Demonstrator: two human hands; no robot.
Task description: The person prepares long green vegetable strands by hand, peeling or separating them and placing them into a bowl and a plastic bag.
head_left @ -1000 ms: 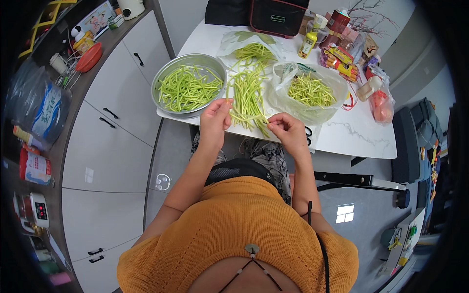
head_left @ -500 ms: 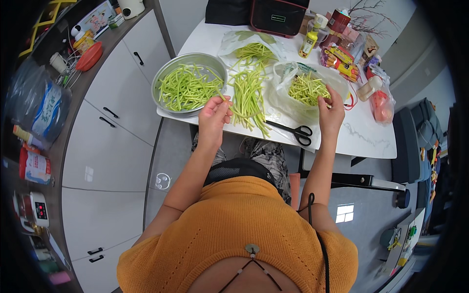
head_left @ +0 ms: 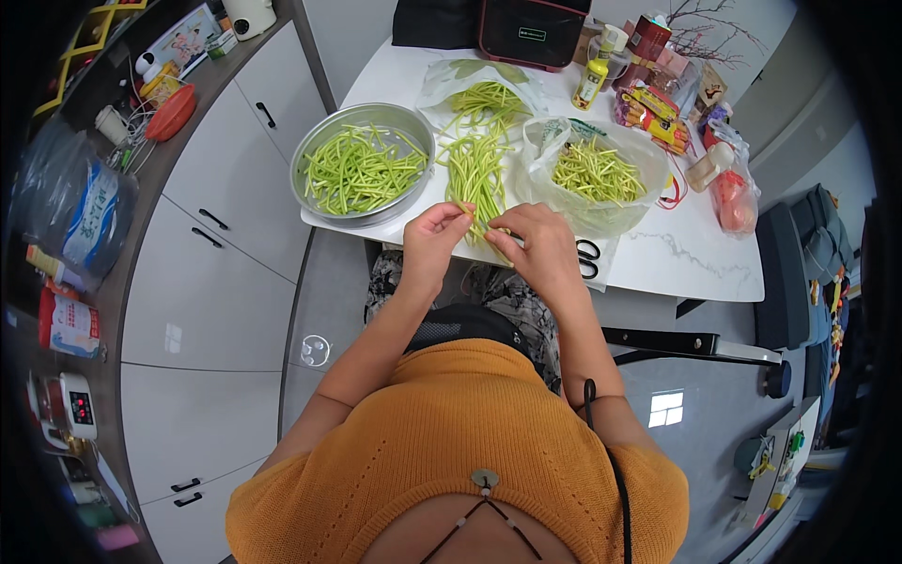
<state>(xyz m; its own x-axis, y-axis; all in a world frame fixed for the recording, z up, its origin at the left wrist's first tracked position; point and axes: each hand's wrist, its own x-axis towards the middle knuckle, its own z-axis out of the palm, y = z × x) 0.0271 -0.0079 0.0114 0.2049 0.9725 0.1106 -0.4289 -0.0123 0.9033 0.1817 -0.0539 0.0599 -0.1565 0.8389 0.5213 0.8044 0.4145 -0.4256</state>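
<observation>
My left hand (head_left: pixel 434 242) is closed in a pinch on a thin green vegetable stem (head_left: pixel 475 221), just in front of the loose pile. My right hand (head_left: pixel 539 246) pinches the same stem close by, with only a short stretch showing between my fingertips. Behind them, a pile of long green stems (head_left: pixel 476 169) lies on the table. Short cut stems (head_left: pixel 360 169) fill much of a round metal basin (head_left: pixel 302 193) at the left. More short pieces (head_left: pixel 597 173) sit in an open pale plastic bag (head_left: pixel 601 222) at the right. Black scissors (head_left: pixel 588 258) are partly hidden behind my right hand.
Another plastic bag (head_left: pixel 434 89) at the back holds long stems. Toward the white table's (head_left: pixel 700 249) far right stand a yellow bottle (head_left: pixel 590 85), snack packets (head_left: pixel 655 117) and a bag of red items (head_left: pixel 734 199). White cabinets (head_left: pixel 207 282) curve along the left.
My right hand has moved left from the plastic bag to meet my left hand. My left hand has shifted slightly right and down, keeping its stem; both now grip it.
</observation>
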